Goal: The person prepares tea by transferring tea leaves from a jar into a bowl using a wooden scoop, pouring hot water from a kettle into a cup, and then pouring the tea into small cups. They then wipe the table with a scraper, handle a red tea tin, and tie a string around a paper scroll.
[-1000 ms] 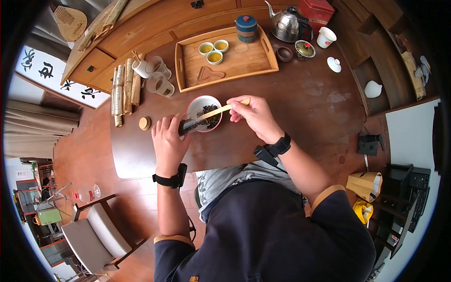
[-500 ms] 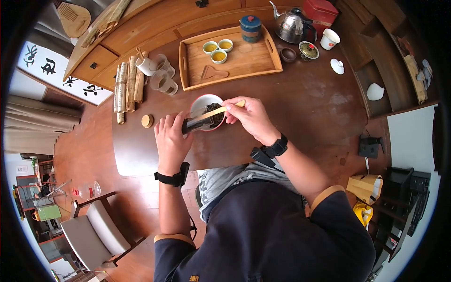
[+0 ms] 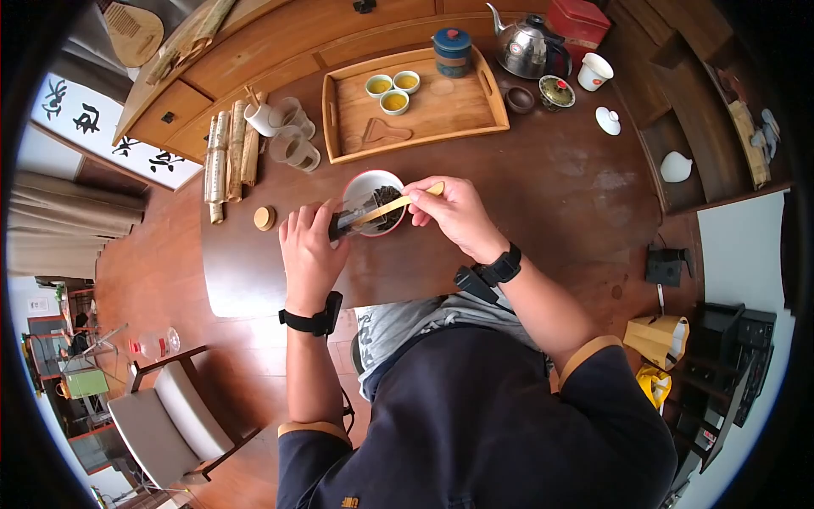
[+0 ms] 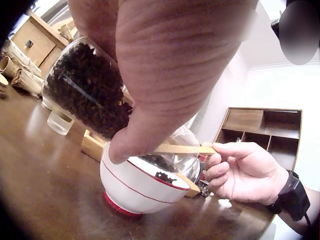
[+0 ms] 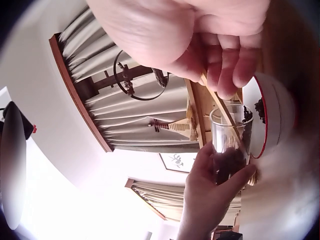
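The person wears a dark navy short-sleeved top [image 3: 475, 407] with tan cuffs [image 3: 585, 352] and grey patterned trousers [image 3: 407, 327]. Just behind the left hand [image 3: 309, 254] and the right hand [image 3: 454, 212], each wrist carries a black strap [image 3: 509, 265] with a small black camera block [image 3: 475, 284] mounted on it.

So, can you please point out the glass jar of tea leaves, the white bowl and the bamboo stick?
glass jar of tea leaves [image 4: 87, 92], left wrist view, on its leaf-filled side.
white bowl [image 4: 132, 187], left wrist view, on its outer wall.
bamboo stick [image 3: 392, 204], head view, on the middle of its shaft.
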`<state>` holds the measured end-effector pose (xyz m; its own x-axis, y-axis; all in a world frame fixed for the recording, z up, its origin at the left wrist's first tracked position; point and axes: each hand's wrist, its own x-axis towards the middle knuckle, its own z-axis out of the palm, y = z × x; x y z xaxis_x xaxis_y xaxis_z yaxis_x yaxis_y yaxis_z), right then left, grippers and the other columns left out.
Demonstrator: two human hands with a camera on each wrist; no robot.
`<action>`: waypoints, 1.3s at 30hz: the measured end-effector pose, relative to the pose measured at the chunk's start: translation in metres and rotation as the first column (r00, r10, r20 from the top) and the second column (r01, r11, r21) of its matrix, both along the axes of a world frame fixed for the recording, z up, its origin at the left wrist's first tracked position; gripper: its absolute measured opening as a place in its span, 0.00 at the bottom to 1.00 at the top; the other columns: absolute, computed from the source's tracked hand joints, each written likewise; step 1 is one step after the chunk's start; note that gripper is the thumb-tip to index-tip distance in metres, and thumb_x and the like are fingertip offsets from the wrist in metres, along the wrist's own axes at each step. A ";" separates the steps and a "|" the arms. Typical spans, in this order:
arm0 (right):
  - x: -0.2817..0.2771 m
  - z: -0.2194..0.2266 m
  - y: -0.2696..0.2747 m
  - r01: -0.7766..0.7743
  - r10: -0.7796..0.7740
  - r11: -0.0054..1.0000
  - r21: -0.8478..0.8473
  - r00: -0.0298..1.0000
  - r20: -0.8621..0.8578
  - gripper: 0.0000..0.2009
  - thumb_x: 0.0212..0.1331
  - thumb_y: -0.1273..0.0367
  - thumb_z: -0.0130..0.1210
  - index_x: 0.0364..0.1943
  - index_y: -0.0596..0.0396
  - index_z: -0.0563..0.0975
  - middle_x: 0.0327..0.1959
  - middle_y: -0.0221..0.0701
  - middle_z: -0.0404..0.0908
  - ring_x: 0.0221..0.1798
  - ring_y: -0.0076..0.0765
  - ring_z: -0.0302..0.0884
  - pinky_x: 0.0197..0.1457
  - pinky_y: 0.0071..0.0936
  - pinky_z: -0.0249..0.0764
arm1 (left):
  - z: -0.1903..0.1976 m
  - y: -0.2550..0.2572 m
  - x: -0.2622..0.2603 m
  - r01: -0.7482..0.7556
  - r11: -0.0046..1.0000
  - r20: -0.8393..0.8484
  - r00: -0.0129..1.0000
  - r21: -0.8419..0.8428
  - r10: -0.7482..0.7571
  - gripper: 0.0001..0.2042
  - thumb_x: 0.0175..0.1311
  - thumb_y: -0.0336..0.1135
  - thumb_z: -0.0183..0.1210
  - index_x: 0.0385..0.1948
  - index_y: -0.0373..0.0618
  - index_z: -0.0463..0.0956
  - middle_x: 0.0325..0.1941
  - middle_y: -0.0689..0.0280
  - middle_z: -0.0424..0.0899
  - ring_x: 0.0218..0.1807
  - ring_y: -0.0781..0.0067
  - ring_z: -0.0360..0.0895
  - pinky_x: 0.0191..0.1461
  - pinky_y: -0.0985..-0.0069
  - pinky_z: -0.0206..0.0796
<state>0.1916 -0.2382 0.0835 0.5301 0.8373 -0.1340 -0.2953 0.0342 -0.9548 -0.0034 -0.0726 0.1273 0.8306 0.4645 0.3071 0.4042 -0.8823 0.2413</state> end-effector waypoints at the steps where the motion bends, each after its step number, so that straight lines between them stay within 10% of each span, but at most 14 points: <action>1: 0.000 -0.001 -0.001 0.009 -0.009 1.000 0.001 1.000 -0.004 0.10 0.75 0.70 0.57 0.51 0.64 0.84 0.36 0.30 0.85 0.35 0.23 0.82 0.42 0.23 0.81 | 0.000 0.000 -0.001 -0.002 1.000 0.000 1.000 0.002 0.002 0.29 0.46 0.27 0.71 0.57 0.51 0.79 0.51 0.63 0.82 0.55 0.55 0.78 0.65 0.58 0.65; 16: 0.021 -0.001 -0.027 0.202 -0.201 0.978 0.045 0.979 -0.027 0.11 0.75 0.68 0.59 0.49 0.63 0.84 0.35 0.31 0.86 0.33 0.22 0.83 0.38 0.21 0.80 | -0.013 0.009 -0.012 -0.030 1.000 0.026 0.999 -0.008 0.030 0.29 0.48 0.30 0.72 0.58 0.51 0.79 0.50 0.63 0.82 0.55 0.56 0.78 0.64 0.58 0.65; 32: 0.018 -0.011 -0.035 0.212 -0.200 0.976 0.057 0.966 -0.162 0.10 0.75 0.68 0.59 0.49 0.60 0.85 0.34 0.28 0.85 0.32 0.22 0.82 0.40 0.21 0.78 | -0.055 0.011 -0.017 0.070 0.805 0.328 0.931 -0.589 0.159 0.32 0.56 0.26 0.75 0.64 0.36 0.71 0.60 0.58 0.84 0.62 0.69 0.79 0.66 0.70 0.70; 39: 0.018 -0.008 -0.035 0.189 -0.178 0.980 0.054 0.969 -0.170 0.10 0.75 0.68 0.58 0.51 0.60 0.84 0.35 0.28 0.85 0.34 0.22 0.82 0.41 0.22 0.79 | -0.050 0.016 -0.021 0.382 0.318 0.495 0.712 -0.868 0.497 0.28 0.65 0.17 0.62 0.67 0.40 0.66 0.73 0.47 0.75 0.69 0.62 0.76 0.72 0.65 0.68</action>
<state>0.2098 -0.2733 0.0750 0.6511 0.7381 -0.1769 -0.4297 0.1664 -0.8875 -0.0241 -0.0564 0.0774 0.5880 0.8086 0.0196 -0.1912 0.1155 0.9747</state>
